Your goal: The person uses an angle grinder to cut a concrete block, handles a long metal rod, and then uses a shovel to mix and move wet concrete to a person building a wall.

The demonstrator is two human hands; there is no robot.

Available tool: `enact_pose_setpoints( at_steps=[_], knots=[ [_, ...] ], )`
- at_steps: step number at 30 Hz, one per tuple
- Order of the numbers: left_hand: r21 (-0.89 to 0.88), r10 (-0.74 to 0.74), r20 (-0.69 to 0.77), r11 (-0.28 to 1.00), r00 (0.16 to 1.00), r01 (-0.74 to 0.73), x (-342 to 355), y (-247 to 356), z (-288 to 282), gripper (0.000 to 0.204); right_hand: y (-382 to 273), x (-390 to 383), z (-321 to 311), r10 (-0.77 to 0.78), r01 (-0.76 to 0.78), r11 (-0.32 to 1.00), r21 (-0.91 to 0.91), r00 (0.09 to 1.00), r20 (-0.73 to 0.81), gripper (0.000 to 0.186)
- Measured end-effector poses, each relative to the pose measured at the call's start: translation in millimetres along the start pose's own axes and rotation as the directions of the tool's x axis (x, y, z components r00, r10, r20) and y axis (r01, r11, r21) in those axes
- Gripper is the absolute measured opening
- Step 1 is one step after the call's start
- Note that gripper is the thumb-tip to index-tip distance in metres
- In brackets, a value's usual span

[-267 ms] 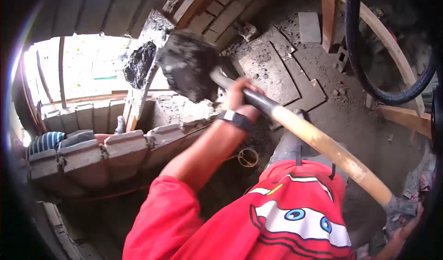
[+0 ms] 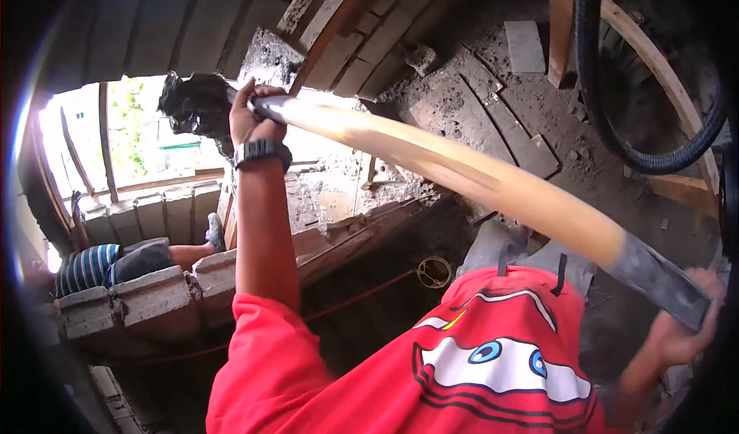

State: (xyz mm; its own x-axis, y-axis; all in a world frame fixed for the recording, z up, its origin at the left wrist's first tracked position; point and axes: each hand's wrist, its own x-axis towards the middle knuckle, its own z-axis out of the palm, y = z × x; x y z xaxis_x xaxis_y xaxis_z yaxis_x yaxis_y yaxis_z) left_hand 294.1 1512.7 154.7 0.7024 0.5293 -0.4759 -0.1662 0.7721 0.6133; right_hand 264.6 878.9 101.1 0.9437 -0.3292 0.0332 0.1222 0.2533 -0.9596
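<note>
A long wooden shovel (image 2: 477, 172) slants across the view, its pale shaft running from lower right to upper left. My left hand (image 2: 256, 114), wearing a dark wristwatch, is wrapped round the shaft's front end. Just beyond it a dark, wet lump of mortar-like material (image 2: 192, 107) hangs in front of the bright window opening. The blade itself is mostly hidden by my hand and that lump. At lower right, my right hand (image 2: 681, 334) grips the dark rear end of the handle, partly in shadow and blurred.
A block wall (image 2: 158, 284) runs along the left, and behind it a person (image 2: 146, 261) in a striped shirt is partly visible. A splattered board (image 2: 269, 60) stands beside the opening. A thick black hose (image 2: 639, 157) loops at right near wooden beams (image 2: 681, 191).
The shovel has swung up and left, carrying its load from above the floor boards to the window opening. My left hand has moved up and left with it; my right hand has risen slightly.
</note>
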Motion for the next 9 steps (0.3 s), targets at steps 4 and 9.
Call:
enact_pose_setpoints(
  at_steps=[4,9],
  knots=[
    [0.143,0.11,-0.009,0.984,0.994,-0.108,76.4,60.6,-72.9,0.024,52.8,-28.7,89.9,-0.443,0.645,0.763,-0.029,0.555,0.704,0.03],
    [0.292,0.263,-0.026,0.925,0.964,-0.244,132.1,51.7,-168.6,0.022,125.8,-76.3,93.3,-0.228,0.728,0.685,-0.026,0.248,0.942,0.041]
  ],
)
